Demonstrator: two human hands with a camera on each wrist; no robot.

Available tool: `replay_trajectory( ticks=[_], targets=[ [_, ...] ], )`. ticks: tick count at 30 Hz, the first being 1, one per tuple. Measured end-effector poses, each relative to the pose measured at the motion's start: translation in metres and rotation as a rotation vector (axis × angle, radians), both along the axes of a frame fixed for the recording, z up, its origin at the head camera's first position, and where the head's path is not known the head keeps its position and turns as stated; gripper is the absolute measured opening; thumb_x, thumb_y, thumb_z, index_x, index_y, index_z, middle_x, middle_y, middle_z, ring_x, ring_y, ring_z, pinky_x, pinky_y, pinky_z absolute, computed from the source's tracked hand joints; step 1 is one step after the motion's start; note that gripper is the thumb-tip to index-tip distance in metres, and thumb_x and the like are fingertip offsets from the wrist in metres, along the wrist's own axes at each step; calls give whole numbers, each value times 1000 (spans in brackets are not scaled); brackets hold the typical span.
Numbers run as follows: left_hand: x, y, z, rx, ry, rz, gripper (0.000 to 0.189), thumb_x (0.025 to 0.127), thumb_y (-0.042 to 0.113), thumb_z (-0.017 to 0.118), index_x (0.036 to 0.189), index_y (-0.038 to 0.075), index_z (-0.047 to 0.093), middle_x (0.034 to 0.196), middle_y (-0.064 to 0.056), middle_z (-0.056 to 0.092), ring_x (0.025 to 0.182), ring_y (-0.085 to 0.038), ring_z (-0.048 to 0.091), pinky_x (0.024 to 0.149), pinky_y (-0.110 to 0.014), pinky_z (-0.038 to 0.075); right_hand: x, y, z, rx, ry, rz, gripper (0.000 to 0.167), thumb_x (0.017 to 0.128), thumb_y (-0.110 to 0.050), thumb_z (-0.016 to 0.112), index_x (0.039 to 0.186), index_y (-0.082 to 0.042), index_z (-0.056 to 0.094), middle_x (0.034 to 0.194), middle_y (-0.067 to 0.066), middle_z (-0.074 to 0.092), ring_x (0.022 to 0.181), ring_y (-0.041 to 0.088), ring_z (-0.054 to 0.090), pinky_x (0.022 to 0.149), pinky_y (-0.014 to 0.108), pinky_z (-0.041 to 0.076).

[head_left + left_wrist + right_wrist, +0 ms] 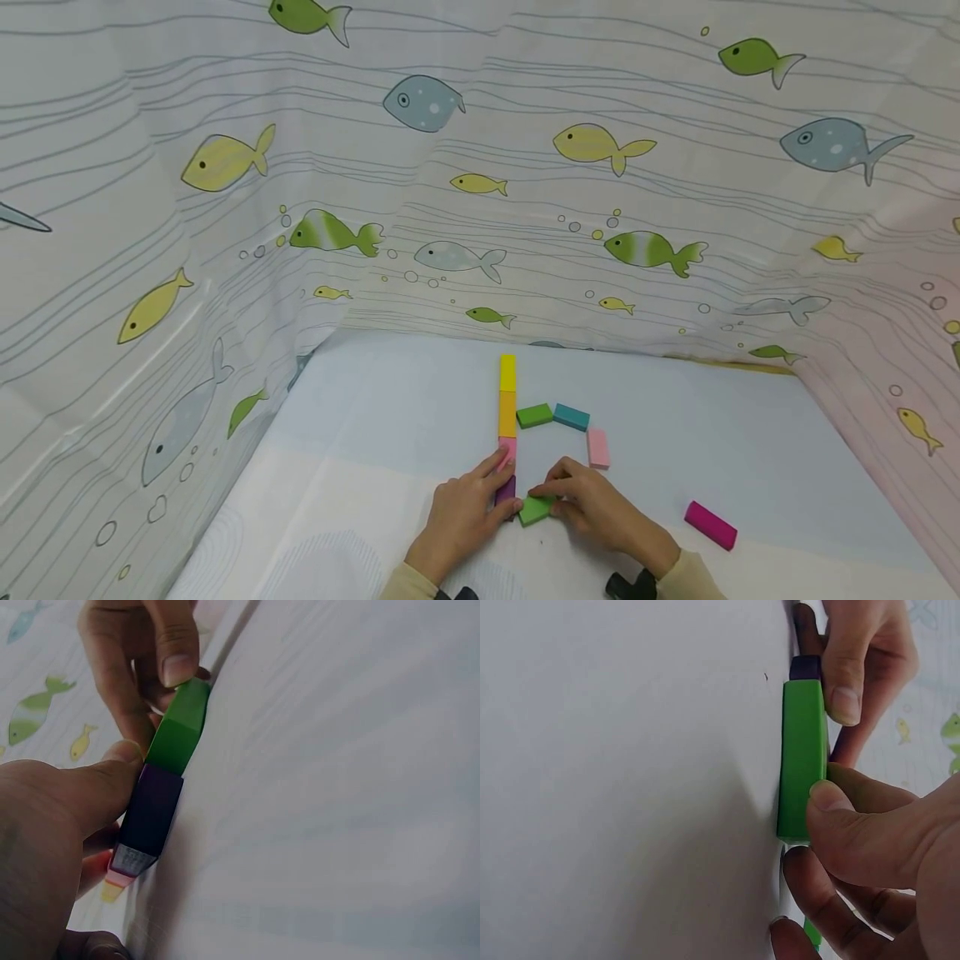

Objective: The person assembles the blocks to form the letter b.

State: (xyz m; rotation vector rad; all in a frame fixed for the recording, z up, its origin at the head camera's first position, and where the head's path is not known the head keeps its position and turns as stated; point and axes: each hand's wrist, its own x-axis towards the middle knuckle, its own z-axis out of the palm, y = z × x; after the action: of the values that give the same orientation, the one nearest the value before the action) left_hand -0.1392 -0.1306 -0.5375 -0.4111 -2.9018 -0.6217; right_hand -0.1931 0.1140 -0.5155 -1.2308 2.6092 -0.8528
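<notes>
A green block (pixel 534 512) lies at the foot of a straight column, its end against the dark purple block (pixel 154 810). My right hand (pixel 600 507) pinches this green block between thumb and fingers. My left hand (pixel 461 512) rests along the column with fingers extended, a fingertip on the pink block (pixel 508 444) and the thumb by the joint of purple and green. Above the pink block, the column continues with an orange block (pixel 507 414) and a yellow block (pixel 507 372). The left hand partly covers the pink and purple blocks.
Right of the column, another green block (pixel 534 416), a blue block (pixel 572 417) and a light pink block (pixel 597 448) form an arc. A magenta block (pixel 711 525) lies apart at the right. Fish-patterned sheeting (pixel 540 200) walls the white table (pixel 390 417).
</notes>
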Motion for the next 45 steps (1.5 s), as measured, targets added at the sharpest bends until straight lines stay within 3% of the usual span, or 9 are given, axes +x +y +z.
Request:
replay_trajectory(
  ticks=[7, 17, 23, 37, 45],
  targets=[
    [-1, 1, -1, -6, 6, 5, 56, 96, 56, 71, 143, 24, 69, 158, 5, 58, 95, -30, 78, 57, -30, 49, -1, 2, -3, -16, -24, -4, 35, 97, -4, 74, 125, -25, 80, 112, -9, 64, 100, 4, 60, 87, 28, 57],
    [-2, 1, -3, -10, 9, 11, 56, 96, 55, 72, 143, 24, 70, 158, 5, 59, 98, -30, 78, 58, -32, 51, -1, 2, -2, 1, -62, -31, 34, 98, -7, 74, 125, -27, 79, 113, -10, 65, 102, 5, 61, 89, 29, 57],
    [-1, 1, -2, -3, -9, 14, 56, 96, 55, 72, 143, 25, 69, 158, 5, 58, 101, -30, 78, 59, -32, 51, 0, 2, -3, -2, -44, -29, 34, 98, -8, 75, 125, -27, 79, 112, -10, 65, 101, 5, 61, 88, 29, 57],
    [-2, -1, -3, 4, -11, 11, 55, 97, 53, 72, 144, 25, 69, 158, 5, 58, 88, -27, 78, 55, -26, 46, 1, 1, -6, -17, -22, -20, 34, 99, -8, 74, 127, -25, 78, 115, -9, 65, 104, 6, 61, 90, 30, 57],
    [-2, 0, -2, 0, -14, 13, 55, 97, 54, 71, 144, 26, 68, 159, 6, 57, 99, -29, 78, 58, -28, 48, 2, 19, -1, -49, -89, -58, 42, 98, -27, 78, 139, -22, 71, 128, -7, 64, 107, 10, 62, 93, 31, 57]
  ],
)
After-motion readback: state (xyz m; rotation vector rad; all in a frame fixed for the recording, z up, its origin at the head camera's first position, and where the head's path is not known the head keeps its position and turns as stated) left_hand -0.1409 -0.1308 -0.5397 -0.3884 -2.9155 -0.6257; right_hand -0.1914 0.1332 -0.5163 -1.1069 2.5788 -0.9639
